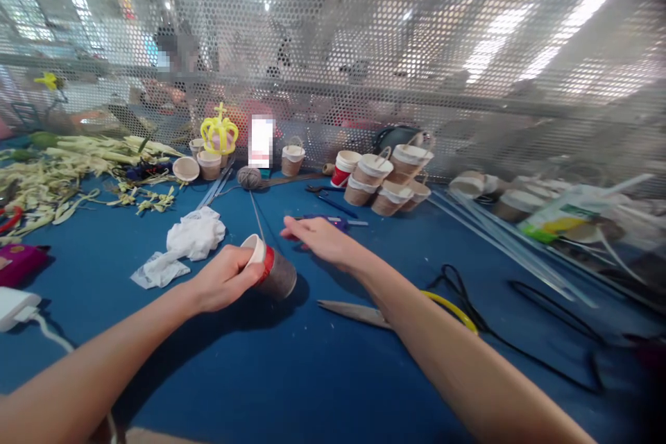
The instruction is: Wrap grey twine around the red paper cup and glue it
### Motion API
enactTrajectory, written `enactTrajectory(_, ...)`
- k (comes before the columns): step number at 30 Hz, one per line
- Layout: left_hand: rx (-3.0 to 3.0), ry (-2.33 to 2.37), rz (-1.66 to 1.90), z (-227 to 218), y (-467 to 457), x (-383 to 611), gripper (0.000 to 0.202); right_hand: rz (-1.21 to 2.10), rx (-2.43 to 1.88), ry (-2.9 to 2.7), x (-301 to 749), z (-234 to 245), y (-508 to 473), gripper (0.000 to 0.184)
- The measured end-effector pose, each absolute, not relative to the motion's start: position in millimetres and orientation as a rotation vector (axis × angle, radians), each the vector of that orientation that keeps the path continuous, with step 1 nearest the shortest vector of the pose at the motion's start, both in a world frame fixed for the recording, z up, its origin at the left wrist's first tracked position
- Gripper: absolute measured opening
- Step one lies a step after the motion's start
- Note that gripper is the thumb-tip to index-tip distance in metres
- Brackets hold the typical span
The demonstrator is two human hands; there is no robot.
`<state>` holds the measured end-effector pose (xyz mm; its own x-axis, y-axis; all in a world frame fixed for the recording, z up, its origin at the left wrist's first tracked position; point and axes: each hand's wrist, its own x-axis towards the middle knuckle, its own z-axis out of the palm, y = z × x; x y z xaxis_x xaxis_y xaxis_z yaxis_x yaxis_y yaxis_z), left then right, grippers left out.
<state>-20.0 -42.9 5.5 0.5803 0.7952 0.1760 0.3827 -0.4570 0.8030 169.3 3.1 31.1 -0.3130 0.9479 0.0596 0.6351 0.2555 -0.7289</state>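
My left hand [225, 279] is closed around the rim of a paper cup [275, 270] that lies tilted on its side on the blue table [291, 374]. The cup has a white rim, a red band and a grey-brown wrapped body. A thin grey string runs from the cup back to a ball of yarn [249, 177]. My right hand [318, 239] hovers just right of the cup with fingers stretched out flat, over a blue-purple tool [338, 222]; it holds nothing that I can see.
Scissors [364, 314] with yellow handles lie under my right forearm. Several wrapped cups [388, 184] are stacked at the back. White crumpled tissue [192, 236], pale leaf strips [62, 170], a yellow crown shape [219, 133], clear sticks [499, 239], black cables [525, 333] surround. A mesh screen [416, 48] stands behind.
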Motion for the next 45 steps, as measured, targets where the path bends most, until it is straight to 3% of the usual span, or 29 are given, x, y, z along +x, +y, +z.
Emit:
enactTrajectory(3, 2.103, 0.92, 0.738, 5.7, -43.7, -19.7, 0.027, 1.236, -1.292, -1.961, 142.7, 27.0, 4.9, 0.049)
enactTrajectory(5, 2.127, 0.902, 0.755, 5.8, -44.4, -19.9, 0.026, 1.39, -1.217, -1.868, 132.6, 25.4, 7.2, 0.042)
enactTrajectory(9, 1.975, 0.916, 0.769, 4.5, -44.6, -20.1, 0.027, 1.527, -1.097, -1.658, 134.4, 30.1, 7.3, 0.016)
enactTrajectory(15, 1.328, 0.917, 0.825, 3.0, -44.6, -14.8, 0.023, 1.608, -0.943, -1.493, 162.1, 50.7, -12.7, 0.009)
enactTrajectory(20, 1.124, 0.878, 0.806, 2.2, -44.6, -11.7, 0.02, 1.597, -0.899, -1.498, 168.1, 58.6, -26.9, 0.011)
enactTrajectory(29, 1.136, 0.852, 0.776, 3.2, -48.8, -12.0, 0.021, 1.405, -0.995, -1.55, 166.3, 54.0, -23.0, 0.012)
enactTrajectory(45, 1.312, 0.793, 0.782, 10.0, -55.2, -13.4, 0.019, 1.363, -1.148, -1.658, 163.9, 45.0, -20.1, 0.009)
